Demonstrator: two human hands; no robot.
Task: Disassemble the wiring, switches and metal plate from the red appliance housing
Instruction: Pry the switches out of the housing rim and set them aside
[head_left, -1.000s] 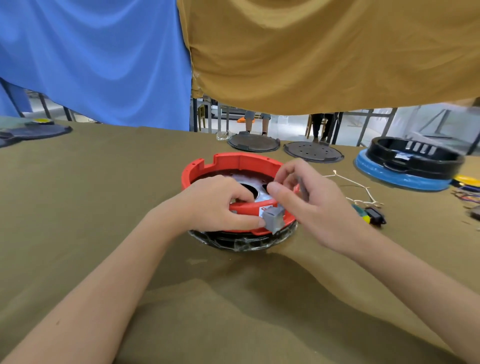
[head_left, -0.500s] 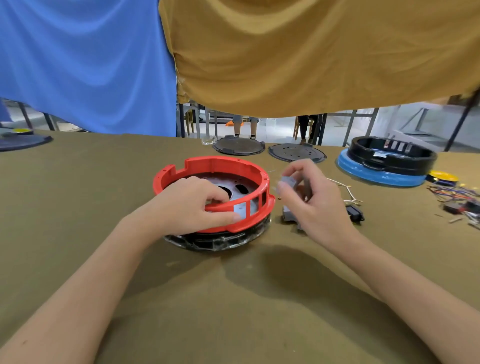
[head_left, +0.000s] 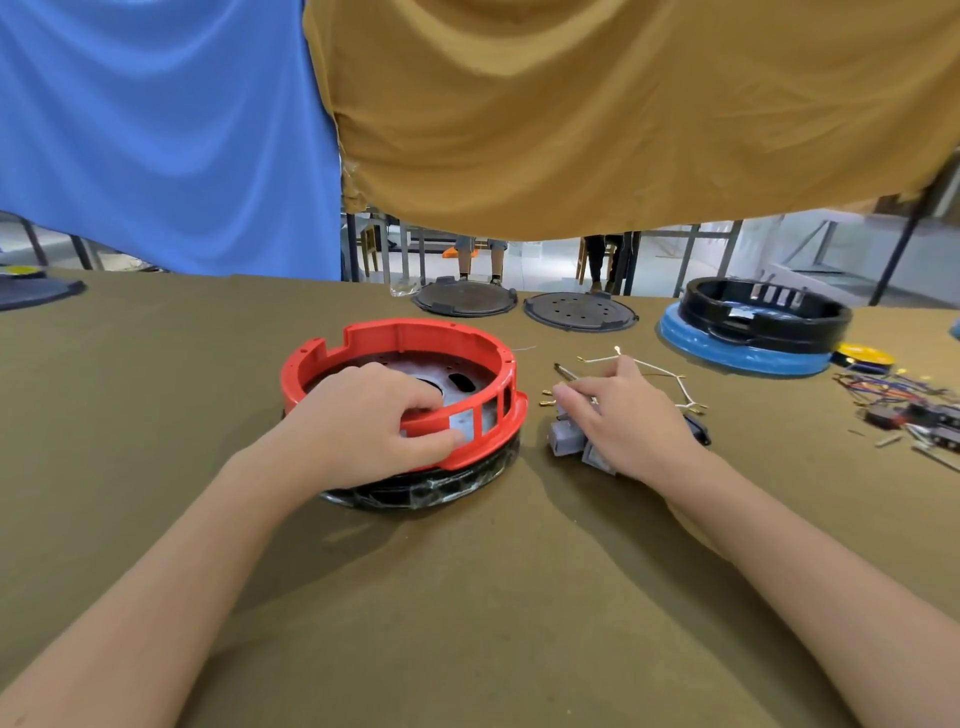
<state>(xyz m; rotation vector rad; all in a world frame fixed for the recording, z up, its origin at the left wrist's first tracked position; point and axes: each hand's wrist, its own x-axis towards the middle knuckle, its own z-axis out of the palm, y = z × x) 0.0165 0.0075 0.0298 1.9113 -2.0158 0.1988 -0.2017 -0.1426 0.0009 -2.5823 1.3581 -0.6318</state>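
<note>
Matt olive cloth, faintly creased, over the surface (head_left: 156, 415). Smooth, semi-gloss red plastic for the housing (head_left: 415, 332); dull silvery metal for the plate (head_left: 441, 371) inside; glossy black wrap below. Matt grey plastic on the switches (head_left: 563, 439). Thin white-coated wires (head_left: 670, 371) with brassy tips.

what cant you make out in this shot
Head view, the only one:
- Round silver metal plate inside the red plastic housing: near part hidden by the left hand.
- Grey switch blocks: partly under the right hand.
- Tangled coloured wires: blurred.
</note>
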